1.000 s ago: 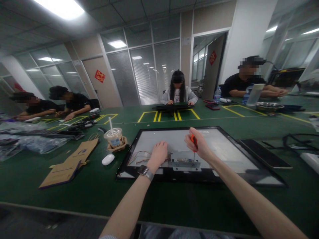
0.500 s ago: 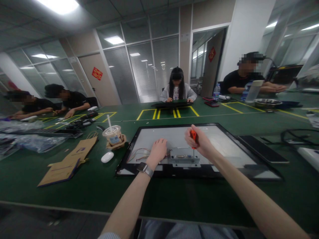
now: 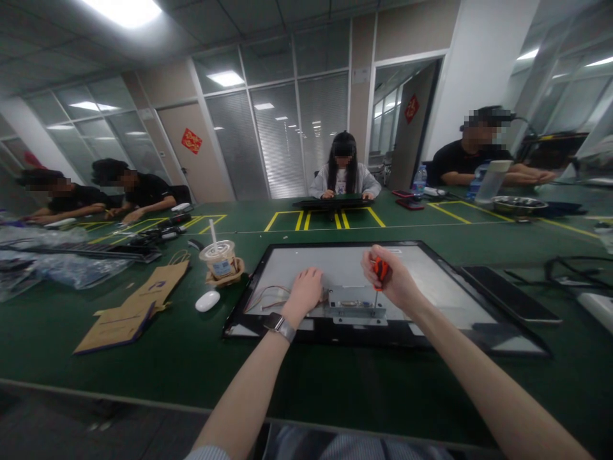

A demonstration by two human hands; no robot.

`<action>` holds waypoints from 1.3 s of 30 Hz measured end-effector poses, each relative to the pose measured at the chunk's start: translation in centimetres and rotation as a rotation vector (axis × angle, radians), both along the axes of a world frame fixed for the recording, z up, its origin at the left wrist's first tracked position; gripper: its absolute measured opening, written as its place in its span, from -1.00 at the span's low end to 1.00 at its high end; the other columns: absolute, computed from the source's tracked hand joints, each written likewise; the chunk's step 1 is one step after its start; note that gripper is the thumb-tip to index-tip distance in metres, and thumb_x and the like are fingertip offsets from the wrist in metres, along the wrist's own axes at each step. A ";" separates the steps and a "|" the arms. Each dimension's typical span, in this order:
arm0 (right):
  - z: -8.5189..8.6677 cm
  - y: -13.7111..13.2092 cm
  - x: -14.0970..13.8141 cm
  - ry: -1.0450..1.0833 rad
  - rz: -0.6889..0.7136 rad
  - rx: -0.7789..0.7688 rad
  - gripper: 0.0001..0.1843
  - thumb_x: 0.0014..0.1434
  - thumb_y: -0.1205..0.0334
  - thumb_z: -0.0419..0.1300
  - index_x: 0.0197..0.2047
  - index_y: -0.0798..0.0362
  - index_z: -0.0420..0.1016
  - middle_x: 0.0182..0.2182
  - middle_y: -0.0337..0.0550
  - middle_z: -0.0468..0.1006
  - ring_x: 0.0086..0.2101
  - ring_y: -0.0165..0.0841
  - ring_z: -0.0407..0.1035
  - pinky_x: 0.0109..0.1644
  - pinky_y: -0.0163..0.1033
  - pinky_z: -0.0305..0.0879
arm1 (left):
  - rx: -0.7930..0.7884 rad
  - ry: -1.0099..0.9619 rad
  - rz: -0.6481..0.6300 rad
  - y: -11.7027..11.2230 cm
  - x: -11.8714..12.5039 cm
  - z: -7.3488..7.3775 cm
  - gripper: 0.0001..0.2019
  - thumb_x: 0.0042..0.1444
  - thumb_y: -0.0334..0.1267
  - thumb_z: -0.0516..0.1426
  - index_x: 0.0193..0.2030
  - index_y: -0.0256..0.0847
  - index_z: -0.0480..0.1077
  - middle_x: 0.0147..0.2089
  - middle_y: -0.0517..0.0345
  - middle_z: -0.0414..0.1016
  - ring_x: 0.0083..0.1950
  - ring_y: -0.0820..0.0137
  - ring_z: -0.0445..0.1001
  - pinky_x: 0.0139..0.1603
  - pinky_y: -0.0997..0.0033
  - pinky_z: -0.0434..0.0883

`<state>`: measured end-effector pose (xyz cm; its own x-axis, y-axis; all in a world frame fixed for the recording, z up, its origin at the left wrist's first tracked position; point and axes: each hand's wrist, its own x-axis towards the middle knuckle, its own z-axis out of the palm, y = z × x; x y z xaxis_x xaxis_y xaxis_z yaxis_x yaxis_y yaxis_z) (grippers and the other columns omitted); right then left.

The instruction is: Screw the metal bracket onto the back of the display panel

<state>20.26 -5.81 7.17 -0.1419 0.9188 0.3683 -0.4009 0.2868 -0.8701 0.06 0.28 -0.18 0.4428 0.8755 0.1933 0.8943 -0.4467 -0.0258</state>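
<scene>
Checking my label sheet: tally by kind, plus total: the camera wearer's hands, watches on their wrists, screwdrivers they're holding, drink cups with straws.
Hands: 2 (left hand, right hand)
Watch: 1
Screwdriver: 1
Drink cup: 1
Total: 5

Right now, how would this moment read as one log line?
right hand: grips orange screwdriver, shaft down at metal bracket | left hand: palm down on panel beside bracket

Clg lt on, glass wall w/ blinds beyond grn tbl.
</scene>
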 end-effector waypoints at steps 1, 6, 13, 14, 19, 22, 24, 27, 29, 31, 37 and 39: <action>0.1 0.0 0.1 0.027 -0.003 -0.014 -0.63 0.12 -0.01 0.21 -0.57 0.00 0.26 -0.64 -0.33 0.23 -0.68 -0.51 -0.01 -0.65 -0.32 -0.15 | 0.004 0.001 -0.001 0.0 0.0 0.0 -0.69 0.24 -0.43 -0.02 0.11 -0.25 0.27 0.13 -0.08 0.37 0.10 0.23 0.39 0.12 0.25 0.33; 0.3 0.3 0.5 0.062 0.088 -0.066 -0.65 0.08 0.02 0.25 -0.57 0.02 0.31 -0.60 -0.31 0.23 -0.64 -0.50 0.00 -0.65 -0.34 -0.16 | 0.017 0.010 -0.009 -0.2 -0.1 0.1 -0.71 0.25 -0.44 -0.03 0.09 -0.26 0.27 0.11 -0.07 0.37 0.10 0.22 0.39 0.12 0.24 0.33; 0.0 -0.1 0.0 0.003 0.168 -0.060 -0.60 0.15 -0.16 0.19 -0.45 -0.05 0.22 -0.79 -0.53 -0.01 -0.73 -0.53 -0.28 -0.66 -0.37 -0.33 | 0.014 0.032 -0.018 -0.2 0.0 0.0 -0.70 0.25 -0.44 -0.01 0.11 -0.26 0.26 0.11 -0.09 0.36 0.10 0.23 0.39 0.10 0.25 0.35; 0.0 -0.3 -0.1 -0.010 0.165 -0.054 -0.59 0.15 -0.16 0.20 -0.45 -0.05 0.19 -0.80 -0.54 -0.01 -0.73 -0.54 -0.28 -0.66 -0.37 -0.32 | 0.011 0.035 -0.018 -0.2 0.0 0.1 -0.70 0.24 -0.44 -0.01 0.11 -0.27 0.25 0.11 -0.10 0.36 0.10 0.23 0.39 0.10 0.25 0.35; 0.1 -0.4 0.0 -0.054 0.122 -0.056 -0.53 0.17 -0.08 0.19 -0.56 -0.05 0.08 -0.82 -0.50 0.03 -0.74 -0.54 -0.23 -0.65 -0.34 -0.30 | 0.001 0.046 -0.018 -0.2 0.0 0.4 -0.70 0.24 -0.44 -0.01 0.12 -0.27 0.26 0.12 -0.11 0.36 0.10 0.21 0.39 0.10 0.23 0.35; -0.1 0.1 0.2 -0.033 0.046 -0.035 -0.53 0.18 -0.06 0.17 -0.60 -0.05 0.10 -0.82 -0.47 0.03 -0.75 -0.53 -0.20 -0.67 -0.33 -0.30 | -0.002 0.051 -0.018 -0.4 0.1 0.6 -0.72 0.24 -0.42 0.01 0.09 -0.26 0.27 0.11 -0.11 0.36 0.11 0.21 0.39 0.11 0.23 0.34; -0.3 0.4 0.3 -0.023 -0.023 -0.005 -0.53 0.19 -0.08 0.17 -0.60 -0.04 0.15 -0.80 -0.44 0.07 -0.76 -0.52 -0.16 -0.67 -0.33 -0.29 | -0.001 0.053 -0.017 -0.5 0.1 0.7 -0.72 0.24 -0.42 0.01 0.08 -0.25 0.27 0.11 -0.11 0.36 0.12 0.21 0.38 0.11 0.22 0.34; -0.6 0.5 0.3 -0.037 -0.087 0.029 -0.51 0.17 -0.18 0.18 -0.58 -0.01 0.23 -0.73 -0.39 0.17 -0.73 -0.53 -0.05 -0.68 -0.34 -0.22 | -0.001 0.051 -0.014 -0.5 0.1 0.7 -0.72 0.24 -0.43 0.00 0.09 -0.26 0.26 0.11 -0.12 0.36 0.11 0.20 0.39 0.10 0.21 0.35; -0.8 0.4 0.1 -0.054 -0.087 0.047 -0.47 0.14 -0.25 0.19 -0.58 0.01 0.28 -0.69 -0.36 0.22 -0.71 -0.52 0.01 -0.67 -0.35 -0.16 | 0.000 0.048 -0.014 -0.5 0.1 0.7 -0.72 0.24 -0.42 0.00 0.09 -0.27 0.26 0.11 -0.12 0.37 0.10 0.20 0.39 0.09 0.21 0.35; -0.8 0.3 -0.1 -0.075 -0.050 0.055 -0.44 0.12 -0.30 0.18 -0.58 0.02 0.33 -0.66 -0.34 0.24 -0.69 -0.52 0.04 -0.66 -0.35 -0.11 | 0.001 0.043 -0.014 -0.4 0.1 0.6 -0.71 0.22 -0.43 0.02 0.09 -0.27 0.26 0.13 -0.12 0.36 0.11 0.20 0.39 0.10 0.22 0.35; -0.8 0.2 -0.7 -0.030 0.025 -0.004 -0.37 0.14 -0.33 0.14 -0.64 0.04 0.26 -0.71 -0.38 0.12 -0.73 -0.57 -0.10 -0.68 -0.35 -0.24 | 0.016 0.025 -0.016 -0.2 0.0 0.1 -0.69 0.22 -0.44 0.02 0.10 -0.24 0.26 0.13 -0.13 0.36 0.14 0.20 0.36 0.13 0.22 0.33; -0.8 0.3 -0.6 0.009 0.035 -0.039 -0.38 0.15 -0.33 0.12 -0.62 0.02 0.24 -0.74 -0.40 0.09 -0.74 -0.57 -0.17 -0.69 -0.37 -0.28 | 0.025 0.019 -0.021 -0.2 0.0 0.2 -0.70 0.23 -0.42 0.00 0.10 -0.24 0.27 0.14 -0.13 0.35 0.14 0.20 0.36 0.14 0.21 0.32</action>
